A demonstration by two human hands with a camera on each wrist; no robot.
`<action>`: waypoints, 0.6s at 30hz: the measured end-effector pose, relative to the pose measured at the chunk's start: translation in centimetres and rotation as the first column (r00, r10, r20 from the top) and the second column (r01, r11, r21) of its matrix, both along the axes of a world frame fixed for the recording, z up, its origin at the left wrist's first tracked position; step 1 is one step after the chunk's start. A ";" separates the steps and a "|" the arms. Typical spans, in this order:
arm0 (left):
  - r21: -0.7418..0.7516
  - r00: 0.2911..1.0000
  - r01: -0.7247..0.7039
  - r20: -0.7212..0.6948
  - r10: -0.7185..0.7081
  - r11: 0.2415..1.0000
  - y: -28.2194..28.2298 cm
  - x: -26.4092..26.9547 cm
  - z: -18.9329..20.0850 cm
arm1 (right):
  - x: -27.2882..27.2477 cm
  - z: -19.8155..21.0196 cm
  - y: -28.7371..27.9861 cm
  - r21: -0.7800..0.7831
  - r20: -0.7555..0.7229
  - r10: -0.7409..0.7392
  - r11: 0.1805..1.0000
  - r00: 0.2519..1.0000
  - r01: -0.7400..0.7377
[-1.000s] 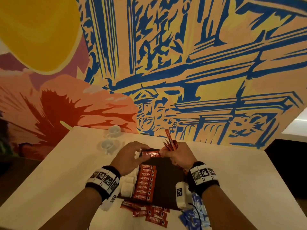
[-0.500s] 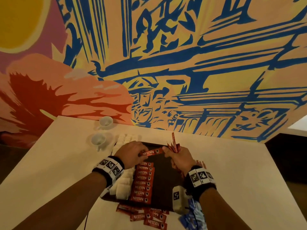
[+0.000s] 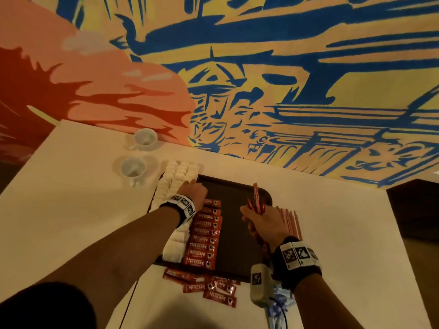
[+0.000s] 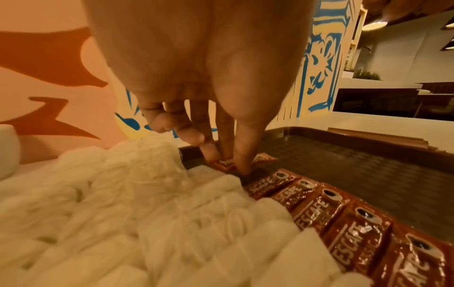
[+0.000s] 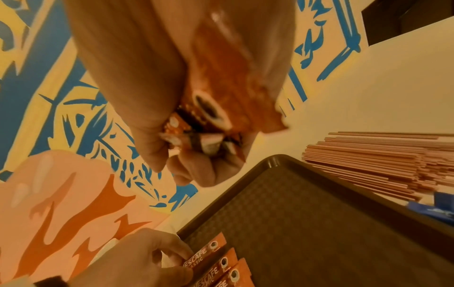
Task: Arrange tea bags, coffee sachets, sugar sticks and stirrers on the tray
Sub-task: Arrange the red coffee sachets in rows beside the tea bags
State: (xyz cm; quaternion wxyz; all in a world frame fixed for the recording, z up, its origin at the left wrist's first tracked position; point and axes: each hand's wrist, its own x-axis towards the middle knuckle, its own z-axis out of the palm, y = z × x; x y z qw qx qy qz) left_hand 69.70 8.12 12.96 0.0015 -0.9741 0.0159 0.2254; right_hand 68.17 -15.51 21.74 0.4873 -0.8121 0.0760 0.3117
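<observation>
A dark brown tray (image 3: pixel 237 224) lies on the white table. A row of red coffee sachets (image 3: pixel 204 238) runs down its left side, beside white tea bags (image 3: pixel 177 184). At the far end of that row, my left hand (image 3: pixel 193 189) pinches one coffee sachet (image 4: pixel 263 158) between thumb and fingertips (image 4: pixel 242 165), low against the tray floor (image 4: pixel 343 167). My right hand (image 3: pixel 251 213) hovers over the tray's right part and grips a bundle of coffee sachets (image 3: pixel 256 200) upright; the bundle (image 5: pixel 221 93) shows close up in the right wrist view.
Pink stirrers (image 3: pixel 291 222) lie in a pile right of the tray. Loose coffee sachets (image 3: pixel 209 289) and blue packets (image 3: pixel 278 305) lie at the near edge. Two white cups (image 3: pixel 145 138) (image 3: pixel 133 168) stand at the back left. A painted wall rises behind the table.
My left hand took one sachet from between the hands and carried it left and down to the far end of the row. The right hand drew back right with its bundle.
</observation>
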 end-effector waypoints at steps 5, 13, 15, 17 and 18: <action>-0.012 1.000 0.024 -0.002 -0.024 1.000 -0.3 0.9 -1.8 | -0.5 -0.7 -0.3 0.001 -0.005 -0.020 1.000 1.000 0.020; -0.019 0.996 0.075 -0.042 -0.075 0.997 -0.3 1.5 -2.2 | -1.7 -1.1 -0.8 0.029 -0.061 -0.067 0.997 0.996 0.069; -0.027 0.996 0.080 -0.041 -0.081 0.996 -0.4 1.5 -2.2 | -2.0 -1.0 -0.8 0.038 -0.059 -0.069 0.997 0.996 0.071; -0.040 0.997 0.077 -0.030 -0.078 0.996 -0.5 1.5 -2.1 | -2.3 -0.8 -0.9 0.037 -0.050 -0.062 0.997 0.997 0.064; -0.045 0.997 0.070 -0.026 -0.072 0.996 -0.6 1.5 -2.0 | -2.4 -0.7 -1.0 0.039 -0.042 -0.060 0.997 0.997 0.062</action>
